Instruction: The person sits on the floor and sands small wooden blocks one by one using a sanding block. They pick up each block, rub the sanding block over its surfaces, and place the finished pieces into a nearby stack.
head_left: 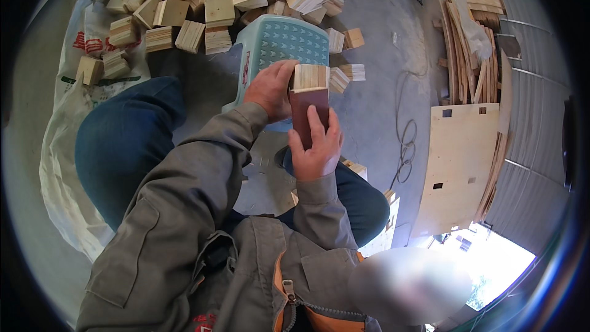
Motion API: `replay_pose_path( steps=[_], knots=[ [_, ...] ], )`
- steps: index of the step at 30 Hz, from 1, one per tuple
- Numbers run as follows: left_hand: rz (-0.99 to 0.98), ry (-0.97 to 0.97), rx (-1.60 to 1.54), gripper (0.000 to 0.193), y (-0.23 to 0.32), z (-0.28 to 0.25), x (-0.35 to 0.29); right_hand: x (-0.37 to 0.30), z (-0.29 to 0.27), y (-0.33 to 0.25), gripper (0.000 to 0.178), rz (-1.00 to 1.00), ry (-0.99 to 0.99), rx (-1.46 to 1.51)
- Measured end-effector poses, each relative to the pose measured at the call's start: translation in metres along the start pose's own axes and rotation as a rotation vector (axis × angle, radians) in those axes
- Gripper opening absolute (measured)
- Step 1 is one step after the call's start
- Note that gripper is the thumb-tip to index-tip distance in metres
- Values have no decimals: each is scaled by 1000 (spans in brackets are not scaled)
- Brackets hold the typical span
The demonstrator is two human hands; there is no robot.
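Above the stool, my left hand grips a small layered plywood block from its left side, fingers partly hidden behind it. Against the block's near side lies a flat, rectangular reddish-brown piece that looks like a sanding block. My right hand holds this piece, with fingers stretched along its face and the thumb at its left edge. Below the hands and beyond them is a light blue-green plastic stool with a textured top.
Many similar wooden blocks are heaped beyond the stool, and a few lie to its right. A white plastic sack spreads at my left. Rightward are a cable, a plywood sheet with square holes and stacked boards.
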State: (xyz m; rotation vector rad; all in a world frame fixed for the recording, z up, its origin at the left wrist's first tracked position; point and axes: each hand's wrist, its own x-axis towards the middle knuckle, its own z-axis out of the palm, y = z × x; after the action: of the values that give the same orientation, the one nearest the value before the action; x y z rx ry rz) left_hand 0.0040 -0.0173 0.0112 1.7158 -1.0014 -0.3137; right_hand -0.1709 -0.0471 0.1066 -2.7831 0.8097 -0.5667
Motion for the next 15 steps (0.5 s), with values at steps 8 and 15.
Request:
replay_pose_path(
  steps=[8, 15],
  knots=[
    [2, 10, 9, 95, 7, -3, 1, 124, 40, 37, 65, 164, 14, -79],
    [-3, 9, 15, 94, 5, -4, 0, 102, 35, 39, 68, 151, 4, -17]
  ],
)
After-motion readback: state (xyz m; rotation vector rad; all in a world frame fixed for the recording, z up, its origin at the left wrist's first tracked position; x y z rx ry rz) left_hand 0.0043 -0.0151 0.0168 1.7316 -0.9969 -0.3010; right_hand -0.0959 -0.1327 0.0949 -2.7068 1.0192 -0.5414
